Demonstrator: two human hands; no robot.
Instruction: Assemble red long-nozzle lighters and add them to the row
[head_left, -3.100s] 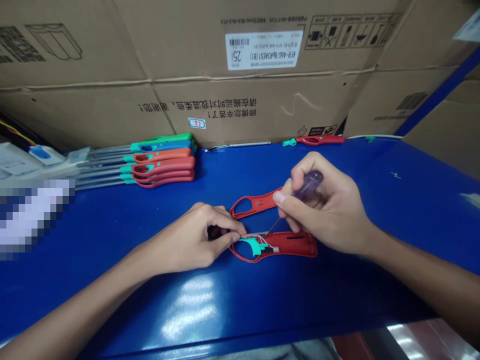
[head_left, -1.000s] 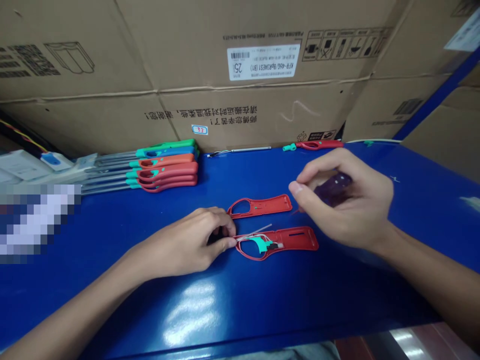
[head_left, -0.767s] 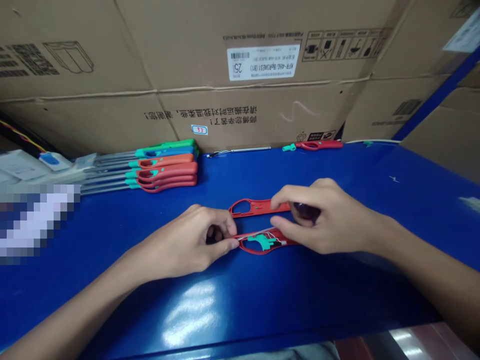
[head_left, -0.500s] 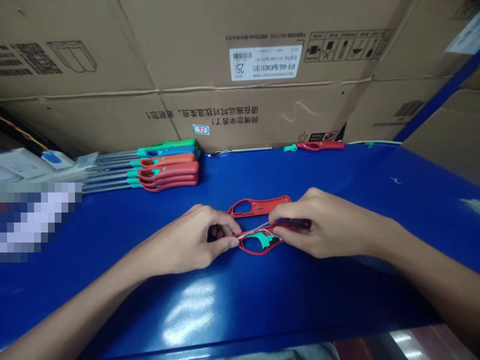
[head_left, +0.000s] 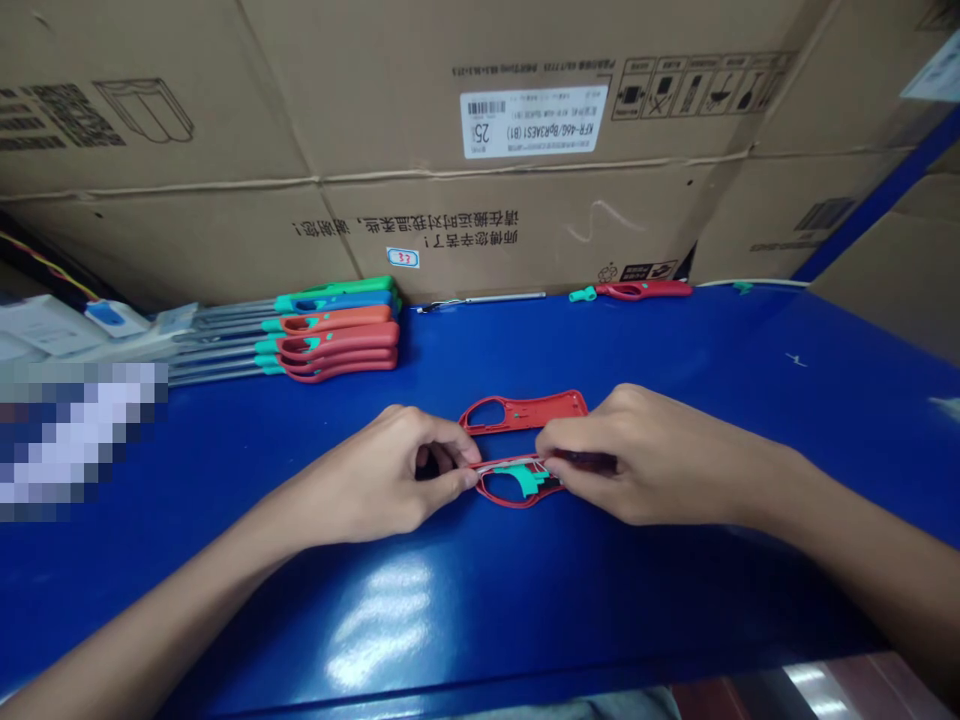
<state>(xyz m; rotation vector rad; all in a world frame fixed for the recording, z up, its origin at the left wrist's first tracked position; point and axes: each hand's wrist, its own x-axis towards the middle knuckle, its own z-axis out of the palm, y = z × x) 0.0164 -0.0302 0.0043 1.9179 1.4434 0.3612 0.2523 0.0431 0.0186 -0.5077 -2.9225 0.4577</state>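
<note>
A red lighter handle half (head_left: 517,506) lies with its inside up on the blue table, holding a turquoise trigger (head_left: 527,479) and pale thin wires or tubing (head_left: 499,464). My left hand (head_left: 405,470) pinches its left end, where the tubing runs under my fingertips. My right hand (head_left: 622,455) is closed at the right end, thumb and finger together on the tubing by the upper edge; the exact grip is hidden. A dark, glossy part (head_left: 589,460) shows below the right fingers. Just behind lies the matching red handle half (head_left: 544,411), touched by neither hand.
Several finished long lighters (head_left: 337,340) are stacked at the back left. Along the cardboard wall (head_left: 420,120) lie a metal rod with wires (head_left: 502,297) and a red handle with a turquoise nozzle (head_left: 645,290). White boxes (head_left: 52,325) stand far left.
The pale tubing, which rose to my right fingertips, now lies lower along the handle's upper edge. My right hand has moved slightly down; my left has stayed in place.
</note>
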